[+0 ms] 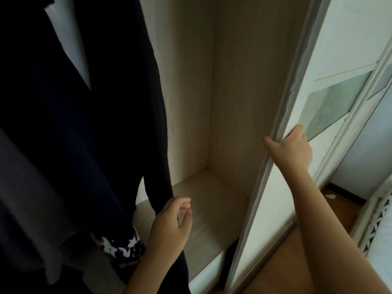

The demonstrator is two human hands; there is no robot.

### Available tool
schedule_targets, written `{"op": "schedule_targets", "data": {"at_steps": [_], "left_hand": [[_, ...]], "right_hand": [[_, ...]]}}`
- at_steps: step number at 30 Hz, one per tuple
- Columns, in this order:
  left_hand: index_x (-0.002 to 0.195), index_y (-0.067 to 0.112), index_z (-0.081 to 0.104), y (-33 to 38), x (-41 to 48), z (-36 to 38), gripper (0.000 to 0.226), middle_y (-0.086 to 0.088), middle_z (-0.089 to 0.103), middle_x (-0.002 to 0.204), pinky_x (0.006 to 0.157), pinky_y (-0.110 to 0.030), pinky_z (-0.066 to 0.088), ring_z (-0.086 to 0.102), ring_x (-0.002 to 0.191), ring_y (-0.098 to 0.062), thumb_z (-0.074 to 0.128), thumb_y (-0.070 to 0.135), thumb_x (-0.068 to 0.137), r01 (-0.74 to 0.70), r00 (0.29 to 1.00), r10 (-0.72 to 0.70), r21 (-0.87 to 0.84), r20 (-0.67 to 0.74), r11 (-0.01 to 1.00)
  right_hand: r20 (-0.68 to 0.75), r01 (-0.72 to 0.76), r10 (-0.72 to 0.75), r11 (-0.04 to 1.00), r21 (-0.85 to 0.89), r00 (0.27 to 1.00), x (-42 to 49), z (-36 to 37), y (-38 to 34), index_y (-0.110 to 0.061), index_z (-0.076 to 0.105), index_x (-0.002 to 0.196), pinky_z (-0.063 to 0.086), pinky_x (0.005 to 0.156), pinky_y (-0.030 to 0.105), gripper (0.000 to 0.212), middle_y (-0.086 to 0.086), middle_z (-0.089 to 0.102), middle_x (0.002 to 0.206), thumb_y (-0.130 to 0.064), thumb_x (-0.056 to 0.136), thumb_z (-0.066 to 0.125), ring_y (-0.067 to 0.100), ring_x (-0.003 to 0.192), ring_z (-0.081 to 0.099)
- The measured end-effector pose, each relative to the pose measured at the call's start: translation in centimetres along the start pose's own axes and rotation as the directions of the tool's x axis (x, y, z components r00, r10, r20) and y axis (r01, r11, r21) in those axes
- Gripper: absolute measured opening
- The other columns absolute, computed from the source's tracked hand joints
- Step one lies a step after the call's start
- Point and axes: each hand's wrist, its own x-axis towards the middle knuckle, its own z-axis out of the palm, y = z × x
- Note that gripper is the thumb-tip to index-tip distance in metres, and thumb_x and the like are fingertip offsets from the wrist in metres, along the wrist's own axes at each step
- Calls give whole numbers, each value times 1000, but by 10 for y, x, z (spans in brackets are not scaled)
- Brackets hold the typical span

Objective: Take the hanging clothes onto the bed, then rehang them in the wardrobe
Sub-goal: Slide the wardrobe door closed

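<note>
The wardrobe (212, 102) is open, and clothes (84, 134) hang inside it on the left. A long dark coat (118, 107) hangs in front. A grey piece (27, 198) hangs beside it, and a bit of black cloth with white marks (121, 247) peeks out low down. The rail and the hangers are out of view.

I cannot tell which part of the job this is. The clothes may be waiting to go to the bed, or they may be back already. The bed is hard to pick out; only a white lacy edge (379, 215) shows at the far right.

The right side of the wardrobe has nothing hanging in it. Its bottom shelf (212, 209) is bare.

The left hand (171, 225) is low, just beside the coat's edge. Its fingers are curled loosely, with the thumb and a fingertip close together, and it holds nothing. The right hand (290, 149) is wrapped around the edge of the sliding door (265, 198), grasping it.

There is lots of room on the right for more clothes.
</note>
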Motion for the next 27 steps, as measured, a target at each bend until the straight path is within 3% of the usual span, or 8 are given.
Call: {"op": "schedule_targets", "data": {"at_steps": [3, 6, 13, 18, 23, 27], "left_hand": [[105, 21, 59, 6, -22, -18, 21, 18, 59, 96, 82, -5, 41, 50, 102, 8, 56, 12, 86, -57, 998, 58, 35, -20, 998], [107, 22, 58, 14, -50, -41, 23, 18, 56, 95, 84, -4, 39, 50, 100, 6, 50, 24, 85, -114, 993, 115, 69, -23, 991], [112, 20, 57, 30, -110, -109, 38, 12, 57, 106, 91, -15, 41, 50, 102, 1, 37, 37, 84, -236, 961, 252, 136, -115, 962], [107, 22, 54, 31, -142, -154, 25, 9, 58, 107, 96, -10, 34, 47, 106, 0, 43, 27, 85, -277, 903, 339, 243, -265, 929], [109, 21, 53, 32, -176, -203, 25, 0, 60, 109, 97, -14, 29, 47, 107, -9, 45, 24, 86, -274, 819, 445, 434, -362, 858], [109, 16, 54, 31, -197, -235, 25, -5, 60, 112, 95, -21, 34, 48, 109, -15, 50, 19, 85, -245, 712, 526, 538, -465, 806]], "right_hand": [[1, 39, -39, 999, -20, 999, -31, -3, -15, -1, 41, 104, 38, 68, 39, 53, 19, 54, 106, -42, 76, 60, 41, 93, 56], [13, 89, -88, 996, -14, 996, -65, -5, -31, -3, 41, 105, 44, 67, 41, 55, 17, 55, 103, -45, 75, 60, 40, 88, 58], [92, 186, -188, 982, 32, 978, -154, -20, -75, -3, 41, 104, 34, 62, 34, 58, 15, 54, 102, -50, 77, 62, 28, 74, 48], [141, 308, -320, 946, 100, 937, -216, -29, -99, -2, 40, 103, 33, 64, 33, 64, 16, 54, 103, -55, 74, 63, 37, 86, 57], [214, 402, -435, 898, 182, 875, -272, -36, -117, -10, 32, 93, 34, 60, 32, 60, 0, 43, 72, -60, 74, 60, 28, 67, 47], [224, 442, -498, 859, 258, 838, -312, -40, -134, -12, 32, 91, 33, 60, 32, 59, -7, 35, 65, -60, 73, 61, 24, 67, 43]]}}
